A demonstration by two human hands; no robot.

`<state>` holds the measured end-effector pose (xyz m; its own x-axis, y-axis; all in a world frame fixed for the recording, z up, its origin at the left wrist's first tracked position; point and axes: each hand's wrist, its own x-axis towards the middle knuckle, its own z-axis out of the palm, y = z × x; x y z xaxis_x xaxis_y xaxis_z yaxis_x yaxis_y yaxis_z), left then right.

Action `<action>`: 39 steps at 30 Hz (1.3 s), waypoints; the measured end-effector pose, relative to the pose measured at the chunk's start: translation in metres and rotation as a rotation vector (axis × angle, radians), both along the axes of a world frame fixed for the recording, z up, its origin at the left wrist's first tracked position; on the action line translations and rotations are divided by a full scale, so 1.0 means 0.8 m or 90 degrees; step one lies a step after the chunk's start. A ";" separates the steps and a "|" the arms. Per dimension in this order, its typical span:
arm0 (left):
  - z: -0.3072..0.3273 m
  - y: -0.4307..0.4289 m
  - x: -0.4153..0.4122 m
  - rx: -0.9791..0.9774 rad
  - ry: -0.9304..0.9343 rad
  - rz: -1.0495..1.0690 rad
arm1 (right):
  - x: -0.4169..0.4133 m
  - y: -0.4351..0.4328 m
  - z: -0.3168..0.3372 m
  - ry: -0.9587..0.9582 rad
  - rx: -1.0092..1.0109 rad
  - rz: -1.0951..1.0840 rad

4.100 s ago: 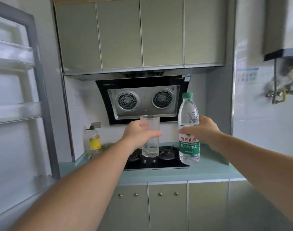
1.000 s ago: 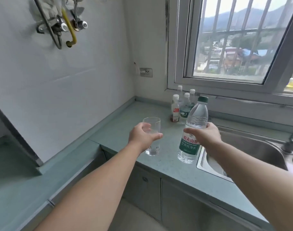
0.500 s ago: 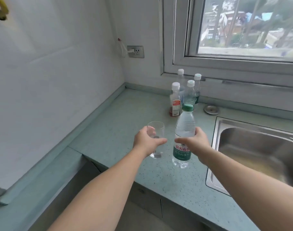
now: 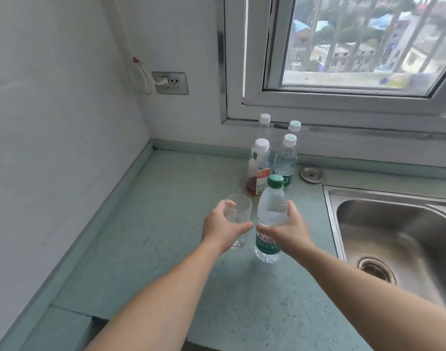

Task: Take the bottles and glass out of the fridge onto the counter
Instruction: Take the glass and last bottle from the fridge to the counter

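My left hand (image 4: 220,228) grips a clear empty glass (image 4: 237,211), held upright low over the pale green counter (image 4: 166,224). Right beside it, my right hand (image 4: 288,231) is wrapped around a water bottle (image 4: 270,216) with a green cap and a green and red label. Whether the bottle's base or the glass's base touches the counter, I cannot tell. Several bottles (image 4: 284,160) with white caps stand farther back near the wall below the window, one of them holding a little reddish liquid (image 4: 257,168).
A steel sink (image 4: 394,239) lies to the right of the bottle, its drain toward the front. A small round metal lid (image 4: 311,174) lies behind the sink. A wall socket (image 4: 171,82) with a white cable sits at the corner. White walls border the counter on the left and behind.
I have turned from the stove side to the counter by the window. Both hands have carried the glass and bottle lower and closer to the counter beside the sink.
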<state>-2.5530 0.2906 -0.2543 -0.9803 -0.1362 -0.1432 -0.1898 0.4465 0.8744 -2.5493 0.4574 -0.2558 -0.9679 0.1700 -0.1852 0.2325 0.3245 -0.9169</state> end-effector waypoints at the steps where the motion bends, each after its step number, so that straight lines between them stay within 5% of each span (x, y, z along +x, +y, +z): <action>1: -0.003 -0.004 -0.006 -0.010 0.002 -0.012 | -0.001 -0.005 -0.004 0.023 0.028 -0.010; 11: -0.036 -0.018 -0.052 -0.089 0.004 -0.065 | -0.036 0.000 -0.032 0.035 0.117 -0.067; 39: -0.083 0.003 -0.149 -0.038 0.011 -0.089 | -0.123 0.008 -0.048 0.100 0.136 -0.105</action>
